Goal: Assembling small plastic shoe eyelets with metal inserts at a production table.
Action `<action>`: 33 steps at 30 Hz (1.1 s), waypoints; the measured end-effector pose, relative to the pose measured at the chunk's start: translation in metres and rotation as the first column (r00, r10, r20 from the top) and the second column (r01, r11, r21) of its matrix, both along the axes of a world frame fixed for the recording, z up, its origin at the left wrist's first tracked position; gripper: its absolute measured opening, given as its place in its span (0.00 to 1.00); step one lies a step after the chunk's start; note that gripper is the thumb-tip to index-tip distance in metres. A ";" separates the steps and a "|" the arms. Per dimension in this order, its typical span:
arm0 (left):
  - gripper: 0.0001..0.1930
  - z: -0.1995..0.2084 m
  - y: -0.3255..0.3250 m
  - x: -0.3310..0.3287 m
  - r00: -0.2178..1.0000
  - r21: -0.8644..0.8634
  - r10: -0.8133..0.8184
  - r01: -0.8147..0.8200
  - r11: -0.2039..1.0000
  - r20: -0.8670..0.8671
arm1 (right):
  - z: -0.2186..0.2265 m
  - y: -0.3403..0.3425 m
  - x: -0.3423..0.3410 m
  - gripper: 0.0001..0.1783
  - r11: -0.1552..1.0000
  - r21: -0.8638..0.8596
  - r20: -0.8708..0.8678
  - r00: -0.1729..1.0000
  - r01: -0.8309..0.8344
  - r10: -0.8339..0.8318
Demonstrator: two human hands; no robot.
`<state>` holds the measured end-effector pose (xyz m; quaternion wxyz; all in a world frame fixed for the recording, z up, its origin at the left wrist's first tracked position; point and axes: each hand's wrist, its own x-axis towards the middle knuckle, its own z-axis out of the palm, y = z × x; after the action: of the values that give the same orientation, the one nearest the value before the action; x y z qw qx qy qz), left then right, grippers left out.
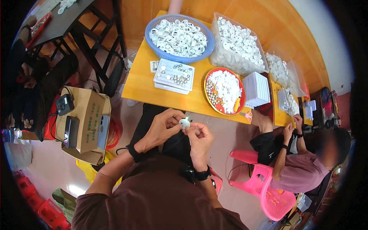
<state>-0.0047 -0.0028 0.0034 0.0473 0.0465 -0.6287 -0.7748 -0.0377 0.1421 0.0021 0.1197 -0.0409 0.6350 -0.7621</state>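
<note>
Above my lap, just off the table's near edge, a small round white plastic piece (184,123) with a green bit at its top is pinched between both hands. My left hand (165,125) grips it from the left with thumb and fingers. From the right, the closed thumb and fingertips of my right hand (200,138) hold the same piece. Beyond the hands lies a white tray (161,85) with round silvery button cells in its pockets. To its right, a red round tray with a yellow rim (206,91) bears a heap of small white parts and button cells.
On the yellow table (138,86) stand a blue basket (178,59) and a clear bin (226,64), both full of white parts. Stacked white trays (257,87) and scissors (248,115) are at right. A co-worker sits by a pink chair (251,178); a cardboard box (86,128) stands left.
</note>
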 end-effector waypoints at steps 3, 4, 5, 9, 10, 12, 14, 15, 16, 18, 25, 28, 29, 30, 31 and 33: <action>0.11 -0.004 0.005 -0.001 0.998 0.232 0.055 -0.062 0.971 0.037 | -0.003 -0.003 -0.001 0.08 0.999 0.042 -0.101 0.995 0.010 -0.006; 0.09 -0.001 0.005 -0.001 0.996 0.260 0.046 -0.063 0.964 0.071 | -0.002 -0.004 -0.002 0.07 0.999 0.047 -0.121 0.993 0.017 -0.011; 0.09 -0.001 0.005 -0.002 0.997 0.255 0.041 -0.055 0.965 0.060 | -0.003 -0.004 -0.002 0.07 0.999 0.041 -0.131 0.991 0.024 -0.018; 0.06 -0.007 0.002 -0.010 0.995 0.324 0.018 -0.050 0.945 0.100 | -0.012 -0.005 -0.008 0.05 0.986 0.164 -0.177 0.984 0.020 0.009; 0.07 -0.009 0.002 -0.011 0.990 0.338 0.033 -0.079 0.938 0.139 | -0.014 -0.005 -0.010 0.05 0.985 0.172 -0.186 0.982 0.020 0.013; 0.07 -0.013 0.001 -0.016 0.987 0.350 0.029 -0.084 0.933 0.160 | -0.015 -0.006 -0.015 0.05 0.979 0.204 -0.200 0.979 -0.001 0.043; 0.08 -0.016 0.001 -0.021 0.979 0.403 0.072 -0.145 0.904 0.190 | -0.016 -0.007 -0.019 0.05 0.973 0.229 -0.213 0.975 -0.014 0.064; 0.08 -0.016 0.001 -0.023 0.982 0.406 0.057 -0.126 0.905 0.178 | -0.014 -0.008 -0.021 0.05 0.973 0.231 -0.225 0.973 0.003 0.050; 0.08 -0.016 0.001 -0.025 0.984 0.388 0.061 -0.122 0.913 0.166 | -0.011 -0.008 -0.024 0.05 0.973 0.233 -0.240 0.969 -0.004 0.062; 0.08 -0.018 0.000 -0.029 0.987 0.365 0.071 -0.120 0.923 0.144 | -0.012 -0.008 -0.027 0.06 0.966 0.256 -0.233 0.969 -0.024 0.086; 0.09 0.012 -0.002 -0.034 0.983 0.365 -0.024 -0.045 0.930 0.183 | 0.011 0.015 -0.068 0.06 0.980 0.170 -0.057 0.992 -0.102 0.113; 0.10 0.048 -0.024 -0.028 0.949 0.218 -0.299 0.274 0.937 0.095 | 0.030 0.033 -0.130 0.02 0.917 0.390 -0.334 0.941 0.089 0.050; 0.11 0.064 -0.031 -0.027 0.871 0.072 -0.491 0.487 0.870 0.040 | 0.035 0.040 -0.157 0.02 0.898 0.403 -0.448 0.894 0.179 0.023; 0.12 0.077 -0.036 -0.028 0.797 -0.070 -0.590 0.586 0.807 -0.126 | 0.042 0.047 -0.184 0.02 0.876 0.402 -0.556 0.831 0.269 0.000; 0.12 0.091 -0.042 -0.030 0.682 -0.229 -0.682 0.642 0.732 -0.264 | 0.051 0.050 -0.210 0.01 0.827 0.425 -0.626 0.780 0.368 -0.025; 0.13 0.135 -0.046 -0.032 0.511 -0.254 -0.788 0.757 0.602 -0.344 | 0.076 0.055 -0.251 0.02 0.676 0.500 -0.733 0.680 0.542 -0.003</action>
<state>-0.0369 -0.0484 0.1384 -0.1658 -0.4082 -0.5842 -0.6816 -0.2884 0.1975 0.0778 -0.2401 -0.1656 0.8642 -0.4100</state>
